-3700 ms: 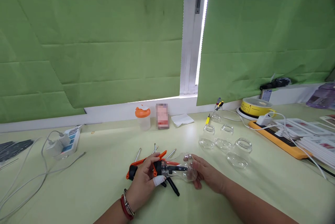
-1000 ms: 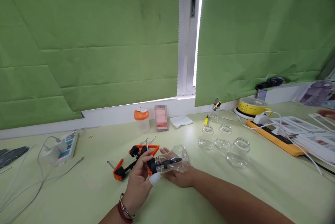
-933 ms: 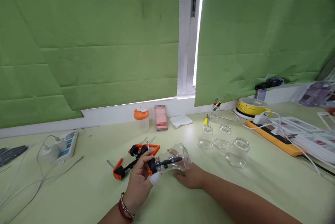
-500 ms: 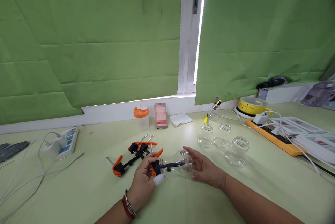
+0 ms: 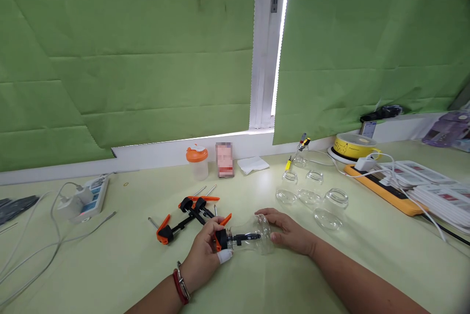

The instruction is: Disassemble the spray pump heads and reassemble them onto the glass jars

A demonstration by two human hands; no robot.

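A clear bottle [image 5: 265, 235] lies sideways between my hands, its base to the right. My left hand [image 5: 205, 250], with a white wrap on the thumb, grips the black-and-orange bottle top [image 5: 221, 239] at the neck. A black stem [image 5: 246, 237] runs from that top inside the bottle. My right hand [image 5: 292, 233] curves its fingers and thumb round the wide base end. Beyond my left hand lie several loose black-and-orange tops [image 5: 166, 232] with metal rods. Several clear bottles [image 5: 330, 211] stand upside down or upright on the right; I cannot tell which.
An orange-lidded cup [image 5: 197, 162], a pink box [image 5: 224, 160] and a white paper [image 5: 253, 165] line the back. Screwdrivers [image 5: 303, 145] stand near the window. A power strip [image 5: 90, 199] with cables lies left; an orange strip [image 5: 385, 191] and stacked white panels [image 5: 440, 201] lie right.
The bottle has turned slightly, its base now a little lower and nearer me. Both hands keep their places on it, and the view has shifted slightly.
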